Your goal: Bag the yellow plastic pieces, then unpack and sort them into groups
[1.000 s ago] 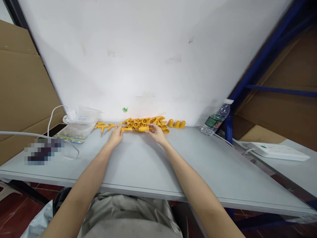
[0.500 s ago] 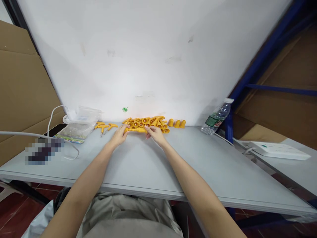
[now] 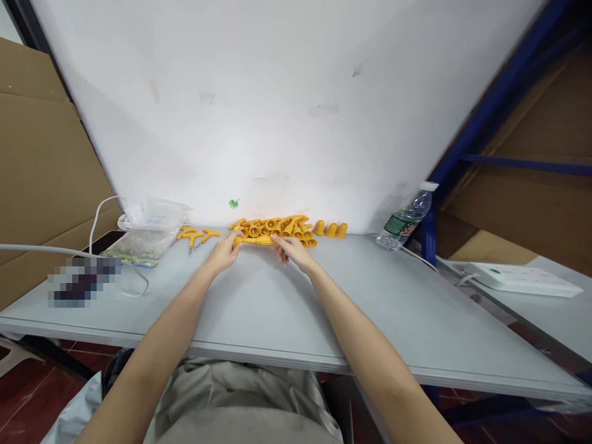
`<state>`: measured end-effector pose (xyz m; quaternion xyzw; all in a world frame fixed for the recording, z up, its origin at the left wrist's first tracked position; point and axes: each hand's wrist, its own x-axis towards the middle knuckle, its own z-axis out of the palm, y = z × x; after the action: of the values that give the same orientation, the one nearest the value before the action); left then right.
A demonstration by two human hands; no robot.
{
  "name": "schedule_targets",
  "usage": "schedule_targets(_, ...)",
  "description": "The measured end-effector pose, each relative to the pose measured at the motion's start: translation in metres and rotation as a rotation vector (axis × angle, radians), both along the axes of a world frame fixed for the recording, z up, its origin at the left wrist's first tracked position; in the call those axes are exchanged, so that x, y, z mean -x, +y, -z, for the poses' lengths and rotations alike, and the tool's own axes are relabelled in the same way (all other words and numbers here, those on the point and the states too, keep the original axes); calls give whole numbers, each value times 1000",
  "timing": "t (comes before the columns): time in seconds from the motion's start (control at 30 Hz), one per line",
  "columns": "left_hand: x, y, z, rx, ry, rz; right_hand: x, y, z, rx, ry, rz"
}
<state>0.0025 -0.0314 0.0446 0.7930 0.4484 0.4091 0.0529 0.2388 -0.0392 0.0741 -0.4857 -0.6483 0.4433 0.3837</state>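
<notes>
My left hand [image 3: 224,251] pinches the left end of a slim yellow plastic rod with a ribbed left part and a thicker, smoother right part [image 3: 263,241], and my right hand [image 3: 292,251] has thumb and fingers closed about its right end. The rod lies level across the gap between my two hands, running left to right, its middle uncovered and each tip hidden by fingers; from this view I cannot tell whether it touches the table or is held just above it. Just beyond the rod, on the far side, I see a heap of glossy yellow plastic cups and handles [image 3: 271,224], several cups turned with their hollow mouths toward the near side. Left of my left hand, near it but apart, lie a few yellow plastic T-shaped handles with metal spiral shafts [image 3: 194,237]. To the right of the heap, three small yellow plastic bell-shaped caps [image 3: 331,229] stand in a row against the foot of the white wall panel [image 3: 287,129]. Farther right, a clear plastic bottle with a green label and white cap [image 3: 402,223] stands on the pale grey flat table [image 3: 272,308], well apart from both hands.
</notes>
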Motion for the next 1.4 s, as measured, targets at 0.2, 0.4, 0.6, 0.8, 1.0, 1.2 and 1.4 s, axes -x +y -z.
schedule_targets(0.2,0,2,2,-8,-18,-8,-3,3,4,53,49,-9)
schedule_targets(0.4,3,6,6,-39,-38,-21,-5,5,6,-47,134,-77)
schedule_targets(0.6,1,4,2,-25,-67,1,6,4,6,23,137,13)
schedule_targets(0.8,0,3,2,-33,-70,-8,-1,0,2,-13,148,-57)
schedule_targets(1.0,0,5,3,-94,-84,-37,2,-1,2,-54,142,-109)
schedule_targets(1.2,-2,3,2,-122,-81,-42,7,1,2,2,105,-45)
schedule_targets(1.4,-2,2,2,-98,-81,-45,-2,-7,-5,-4,160,-128)
